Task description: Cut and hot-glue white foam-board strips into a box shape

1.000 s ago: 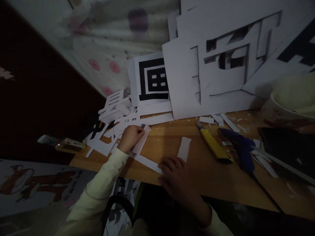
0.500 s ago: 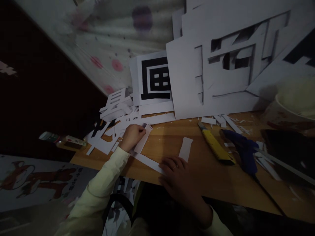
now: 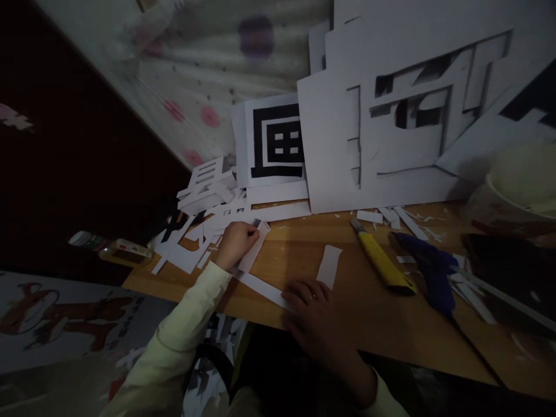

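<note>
My left hand [image 3: 237, 244] is closed in a pinch on a folded white card piece [image 3: 254, 251], which stands tilted on the table beneath the fingers. From that piece a long white strip [image 3: 263, 289] runs along the table towards my right hand [image 3: 311, 310]. This hand lies low over the table edge, fingers stretched out and a ring on one of them. Its fingertips reach the near end of the strip; whether they press on it, I cannot tell. Just beyond them lies a short white card strip [image 3: 330, 263].
Right of my hands lie a yellow utility knife [image 3: 384, 260] and a blue glue gun [image 3: 428, 266] with a cord. White cut-outs [image 3: 186, 252] and a small bottle [image 3: 124, 252] are at the left. Large white boards [image 3: 330, 145] and a black-printed sheet [image 3: 278, 139] lean behind. A bowl [image 3: 512, 197] stands right.
The whole view has shifted slightly. Both hands keep nearly the same place and pose, and the card piece stays in my left fingers.
</note>
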A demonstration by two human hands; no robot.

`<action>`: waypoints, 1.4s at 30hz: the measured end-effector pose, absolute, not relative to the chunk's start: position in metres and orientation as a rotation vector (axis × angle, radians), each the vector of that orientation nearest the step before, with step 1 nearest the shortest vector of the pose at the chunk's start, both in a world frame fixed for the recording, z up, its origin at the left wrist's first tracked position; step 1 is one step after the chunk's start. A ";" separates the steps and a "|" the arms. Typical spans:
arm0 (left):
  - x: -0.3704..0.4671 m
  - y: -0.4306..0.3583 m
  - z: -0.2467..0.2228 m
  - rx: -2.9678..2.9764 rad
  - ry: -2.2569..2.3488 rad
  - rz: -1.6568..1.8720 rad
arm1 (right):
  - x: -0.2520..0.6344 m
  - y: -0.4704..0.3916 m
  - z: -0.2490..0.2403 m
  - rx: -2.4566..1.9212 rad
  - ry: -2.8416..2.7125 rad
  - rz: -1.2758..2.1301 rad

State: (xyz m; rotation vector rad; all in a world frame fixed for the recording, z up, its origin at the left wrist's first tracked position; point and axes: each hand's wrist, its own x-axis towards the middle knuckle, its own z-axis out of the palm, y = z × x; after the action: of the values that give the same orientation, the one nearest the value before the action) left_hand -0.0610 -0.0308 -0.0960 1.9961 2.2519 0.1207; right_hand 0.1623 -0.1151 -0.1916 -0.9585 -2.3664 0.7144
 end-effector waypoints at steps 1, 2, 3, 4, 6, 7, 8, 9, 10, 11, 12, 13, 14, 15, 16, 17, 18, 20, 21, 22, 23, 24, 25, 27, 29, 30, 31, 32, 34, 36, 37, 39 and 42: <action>-0.061 -0.031 -0.096 1.999 2.248 0.124 | 0.162 -0.115 -0.192 -0.961 -2.369 0.711; -0.062 -0.031 -0.096 2.000 2.248 0.128 | 0.162 -0.115 -0.192 -0.964 -2.372 0.705; -0.062 -0.031 -0.097 2.000 2.248 0.131 | 0.162 -0.115 -0.192 -0.967 -2.377 0.699; -0.063 -0.031 -0.098 2.000 2.250 0.134 | 0.163 -0.115 -0.192 -0.971 -2.383 0.691; -0.064 -0.031 -0.100 2.001 2.252 0.140 | 0.163 -0.114 -0.192 -0.975 -2.398 0.681; -0.065 -0.031 -0.101 2.004 2.252 0.142 | 0.163 -0.114 -0.191 -0.977 -2.401 0.681; -0.065 -0.031 -0.102 2.008 2.251 0.144 | 0.163 -0.114 -0.191 -0.979 -2.402 0.685; -0.066 -0.031 -0.102 2.013 2.250 0.145 | 0.163 -0.114 -0.191 -0.979 -2.402 0.694; -0.066 -0.031 -0.102 2.018 2.249 0.145 | 0.163 -0.115 -0.191 -0.979 -2.401 0.704; -0.065 -0.031 -0.102 2.021 2.249 0.143 | 0.163 -0.115 -0.191 -0.978 -2.401 0.714; -0.065 -0.031 -0.102 2.024 2.248 0.139 | 0.163 -0.115 -0.191 -0.976 -2.400 0.719; -0.065 -0.032 -0.101 2.026 2.246 0.135 | 0.163 -0.115 -0.191 -0.976 -2.398 0.722; -0.065 -0.032 -0.101 2.030 2.245 0.132 | 0.162 -0.115 -0.191 -0.972 -2.398 0.723; -0.064 -0.032 -0.101 2.033 2.243 0.129 | 0.162 -0.115 -0.191 -0.969 -2.399 0.721; -0.064 -0.032 -0.100 2.037 2.244 0.127 | 0.162 -0.115 -0.192 -0.968 -2.399 0.720; -0.064 -0.032 -0.100 2.041 2.245 0.125 | 0.162 -0.115 -0.192 -0.967 -2.397 0.715; -0.064 -0.032 -0.100 2.044 2.249 0.123 | 0.162 -0.115 -0.193 -0.967 -2.395 0.709; -0.065 -0.032 -0.101 2.054 2.253 0.114 | 0.163 -0.115 -0.193 -0.967 -2.394 0.693; -0.065 -0.032 -0.101 2.061 2.253 0.108 | 0.163 -0.115 -0.194 -0.969 -2.393 0.685; -0.066 -0.032 -0.101 2.068 2.251 0.102 | 0.163 -0.115 -0.194 -0.969 -2.394 0.678; -0.066 -0.031 -0.102 2.077 2.247 0.098 | 0.163 -0.115 -0.194 -0.970 -2.395 0.676; -0.066 -0.031 -0.102 2.087 2.243 0.094 | 0.163 -0.115 -0.193 -0.971 -2.396 0.679; -0.067 -0.031 -0.103 2.096 2.237 0.090 | 0.163 -0.115 -0.193 -0.970 -2.397 0.685; -0.067 -0.031 -0.104 2.114 2.227 0.085 | 0.163 -0.115 -0.191 -0.967 -2.406 0.708; -0.067 -0.031 -0.104 2.126 2.226 0.080 | 0.163 -0.114 -0.190 -0.972 -2.415 0.725; -0.067 -0.031 -0.104 2.129 2.232 0.079 | 0.163 -0.114 -0.190 -0.976 -2.415 0.726; -0.066 -0.031 -0.104 2.131 2.240 0.079 | 0.163 -0.115 -0.190 -0.979 -2.413 0.727; -0.065 -0.032 -0.104 2.131 2.257 0.083 | 0.163 -0.115 -0.191 -0.980 -2.410 0.727; -0.064 -0.035 -0.105 2.128 2.342 0.130 | 0.163 -0.115 -0.191 -0.978 -2.407 0.731; -0.064 -0.038 -0.108 2.102 2.466 0.209 | 0.164 -0.116 -0.191 -0.975 -2.407 0.731; -0.065 -0.040 -0.111 2.078 2.515 0.237 | 0.164 -0.116 -0.191 -0.972 -2.409 0.729; -0.067 -0.042 -0.117 2.021 2.539 0.226 | 0.164 -0.116 -0.192 -0.972 -2.406 0.723; -0.069 -0.042 -0.125 1.980 2.479 0.130 | 0.164 -0.115 -0.193 -0.979 -2.397 0.714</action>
State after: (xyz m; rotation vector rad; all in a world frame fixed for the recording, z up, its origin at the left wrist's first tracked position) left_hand -0.0695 -0.0422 -0.1250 1.9802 2.4787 0.1298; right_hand 0.1637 -0.1155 -0.1930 -0.9795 -2.3975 0.7141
